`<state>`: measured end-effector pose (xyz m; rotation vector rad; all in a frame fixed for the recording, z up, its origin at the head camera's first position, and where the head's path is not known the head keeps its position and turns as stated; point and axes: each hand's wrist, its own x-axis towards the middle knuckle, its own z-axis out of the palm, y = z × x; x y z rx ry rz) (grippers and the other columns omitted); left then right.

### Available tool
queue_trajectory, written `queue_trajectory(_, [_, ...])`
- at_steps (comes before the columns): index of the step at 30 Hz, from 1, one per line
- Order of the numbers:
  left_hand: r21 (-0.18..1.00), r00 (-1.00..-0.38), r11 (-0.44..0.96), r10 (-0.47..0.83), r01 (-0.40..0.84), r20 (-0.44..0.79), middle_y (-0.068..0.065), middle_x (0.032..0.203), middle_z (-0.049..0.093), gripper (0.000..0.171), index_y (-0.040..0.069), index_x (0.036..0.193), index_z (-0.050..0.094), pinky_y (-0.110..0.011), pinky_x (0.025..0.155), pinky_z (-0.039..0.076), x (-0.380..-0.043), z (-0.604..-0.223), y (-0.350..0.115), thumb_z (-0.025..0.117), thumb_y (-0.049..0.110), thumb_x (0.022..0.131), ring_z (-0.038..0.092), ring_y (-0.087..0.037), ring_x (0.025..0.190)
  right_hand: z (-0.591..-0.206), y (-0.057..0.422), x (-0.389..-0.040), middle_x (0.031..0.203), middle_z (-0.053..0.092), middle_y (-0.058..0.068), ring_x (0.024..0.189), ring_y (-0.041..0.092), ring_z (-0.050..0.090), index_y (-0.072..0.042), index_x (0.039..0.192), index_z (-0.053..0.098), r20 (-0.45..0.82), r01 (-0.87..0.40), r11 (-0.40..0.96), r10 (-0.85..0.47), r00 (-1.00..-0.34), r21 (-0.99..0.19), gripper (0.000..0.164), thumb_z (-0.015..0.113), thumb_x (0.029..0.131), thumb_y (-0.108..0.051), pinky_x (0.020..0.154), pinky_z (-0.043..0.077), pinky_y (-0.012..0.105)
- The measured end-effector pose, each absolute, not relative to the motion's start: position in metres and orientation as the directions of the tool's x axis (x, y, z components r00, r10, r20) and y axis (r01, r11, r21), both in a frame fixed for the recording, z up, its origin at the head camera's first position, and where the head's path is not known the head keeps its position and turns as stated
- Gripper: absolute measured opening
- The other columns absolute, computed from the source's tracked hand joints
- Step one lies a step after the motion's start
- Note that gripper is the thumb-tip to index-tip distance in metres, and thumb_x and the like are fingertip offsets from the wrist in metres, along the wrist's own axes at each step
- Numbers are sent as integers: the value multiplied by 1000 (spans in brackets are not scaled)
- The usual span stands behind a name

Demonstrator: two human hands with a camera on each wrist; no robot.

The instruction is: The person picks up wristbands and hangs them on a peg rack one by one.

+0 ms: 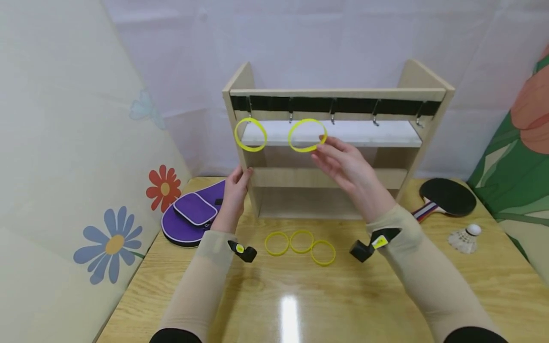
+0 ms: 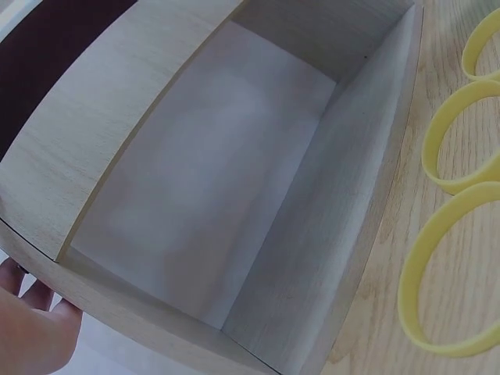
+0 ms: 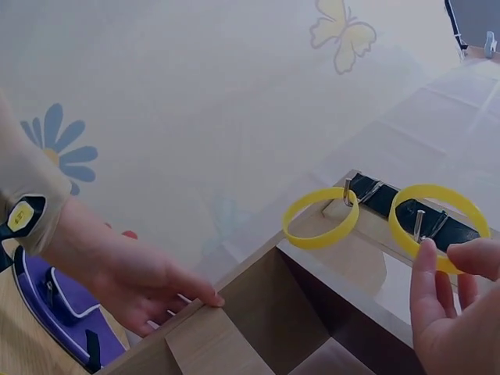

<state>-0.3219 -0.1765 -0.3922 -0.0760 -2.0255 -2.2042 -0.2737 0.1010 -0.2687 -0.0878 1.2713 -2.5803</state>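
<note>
My right hand [image 1: 349,166] pinches a yellow ring [image 1: 307,136] by its lower right edge, thumb on one side and fingertips on the other. In the right wrist view this ring [image 3: 439,226] overlaps the second metal hook [image 3: 419,223] from the left. Another yellow ring [image 1: 250,135] hangs from the leftmost hook [image 1: 250,105]. With the thumb at the front edge and fingers behind, my left hand [image 1: 234,193] holds the left side panel of the wooden shelf [image 1: 253,190]. Several hooks line the black strip [image 1: 274,103] along the shelf's top rail.
Below the shelf, three more yellow rings [image 1: 276,244] lie on the wooden table [image 1: 343,300]. A purple paddle case [image 1: 188,231] lies at the left. At the right are a table tennis paddle [image 1: 450,196] and a shuttlecock [image 1: 464,240].
</note>
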Motion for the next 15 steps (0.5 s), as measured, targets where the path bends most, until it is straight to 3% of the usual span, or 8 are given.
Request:
queue_trajectory(4, [986,-987,-81,-74,145,139,-17,149,48,48,13,150,44,-37,109,38,-323,-392,-177,51,24,103,51,-19,122,-267,93,-278,110,60,9,90,16,67,-3,119,55,-69,207,-615,-241,-968,-761,25,55,96,5,81,57,23])
queue_trajectory(15, [985,-988,-92,-72,146,140,-14,149,48,48,13,150,44,-41,113,36,-322,-392,-177,51,24,103,48,-23,129,-264,79,-285,101,64,12,83,19,68,-4,103,61,-116,209,-664,-181,-977,-718,15,59,93,7,76,58,25])
